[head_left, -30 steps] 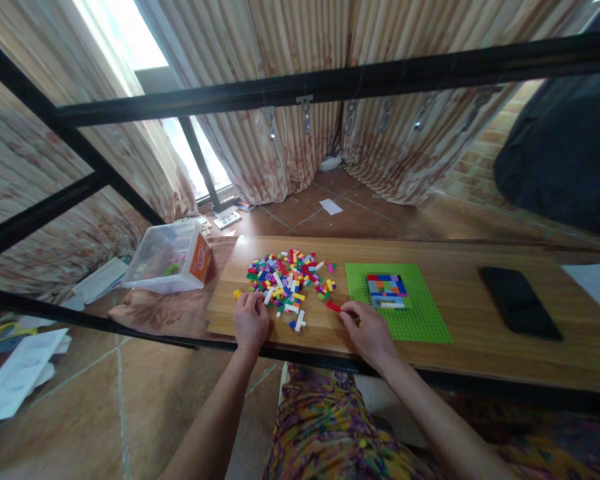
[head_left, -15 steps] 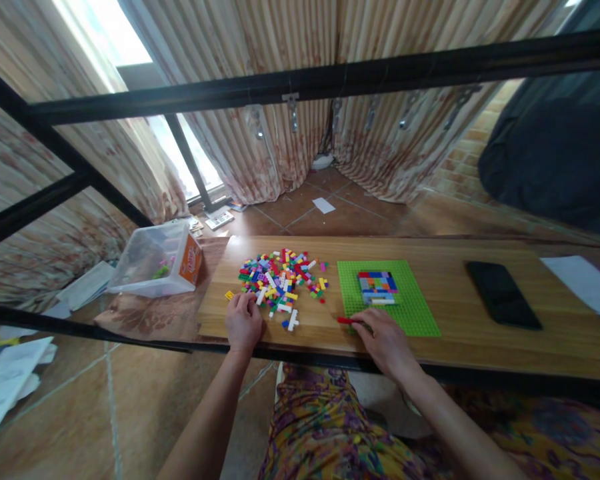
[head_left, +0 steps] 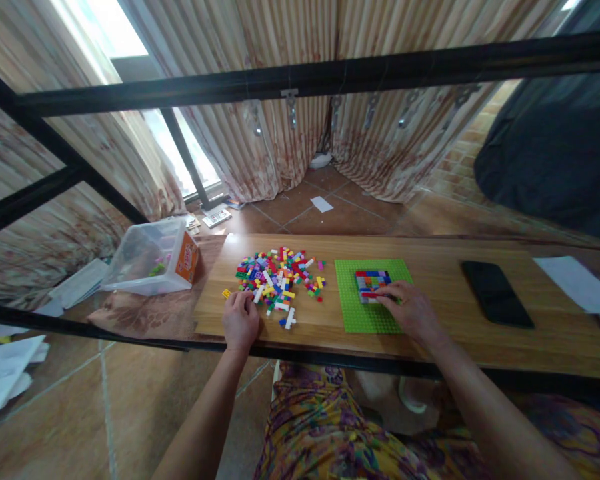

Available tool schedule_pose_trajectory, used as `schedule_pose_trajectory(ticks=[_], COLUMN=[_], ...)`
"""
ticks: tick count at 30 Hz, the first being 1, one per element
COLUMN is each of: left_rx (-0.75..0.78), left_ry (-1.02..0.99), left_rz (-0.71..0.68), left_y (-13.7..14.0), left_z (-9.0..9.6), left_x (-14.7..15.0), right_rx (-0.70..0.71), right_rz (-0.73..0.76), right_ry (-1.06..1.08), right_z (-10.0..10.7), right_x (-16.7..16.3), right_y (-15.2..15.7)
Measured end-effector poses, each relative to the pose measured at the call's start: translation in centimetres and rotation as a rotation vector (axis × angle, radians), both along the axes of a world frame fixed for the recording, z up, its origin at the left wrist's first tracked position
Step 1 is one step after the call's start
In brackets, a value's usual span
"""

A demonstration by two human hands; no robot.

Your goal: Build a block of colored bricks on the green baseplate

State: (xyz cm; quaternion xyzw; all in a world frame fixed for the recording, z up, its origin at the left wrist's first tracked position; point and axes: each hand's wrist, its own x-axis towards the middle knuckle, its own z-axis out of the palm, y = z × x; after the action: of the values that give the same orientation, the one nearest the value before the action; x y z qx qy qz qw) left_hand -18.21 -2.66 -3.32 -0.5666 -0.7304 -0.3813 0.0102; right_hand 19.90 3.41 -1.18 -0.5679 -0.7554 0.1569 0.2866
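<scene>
My right hand point(head_left: 409, 310) pinches a long red brick point(head_left: 369, 295) at the near side of a small multicoloured brick build point(head_left: 373, 277). That build stands on a green studded baseplate point(head_left: 350, 317). Whether the red brick is pressed down or just held over the build, I cannot tell. My left hand point(head_left: 241, 321) rests at the near-left edge of a pile of loose toy bricks point(head_left: 280, 277), its fingers curled together; what is under them, if anything, is hidden. A yellow brick point(head_left: 227, 293) lies just left of its fingertips, and a few white and blue bricks lie to its right.
A clear plastic box point(head_left: 145, 267) with an orange label stands left of the wooden board point(head_left: 315, 333), some pieces inside. To the right are a black phone point(head_left: 497, 293) and a white sheet of paper point(head_left: 573, 283). A black metal bar point(head_left: 310, 80) crosses beyond the board.
My right hand has carried the red brick from the baseplate's near-left corner up and right to the build's near side. My left hand stays by the pile.
</scene>
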Motion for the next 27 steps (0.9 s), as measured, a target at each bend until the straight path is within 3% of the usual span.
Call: schedule_pose_trajectory(ticks=[9, 19, 27], left_rx=[0.006, 0.005, 0.005], left_ry=[-0.014, -0.003, 0.014], left_rz=[0.004, 0.003, 0.006], left_y=[0.0, 0.1, 0.0], left_z=[0.0, -0.1, 0.0], left_x=[0.0, -0.1, 0.0], right_rx=[-0.044, -0.096, -0.074], right_rz=[0.112, 0.076, -0.149], right_ry=[-0.075, 0.02, 0.125], right_z=[0.8, 0.5, 0.2], right_x=[0.7, 0.8, 0.9], right_y=[1.1, 0.9, 0.3])
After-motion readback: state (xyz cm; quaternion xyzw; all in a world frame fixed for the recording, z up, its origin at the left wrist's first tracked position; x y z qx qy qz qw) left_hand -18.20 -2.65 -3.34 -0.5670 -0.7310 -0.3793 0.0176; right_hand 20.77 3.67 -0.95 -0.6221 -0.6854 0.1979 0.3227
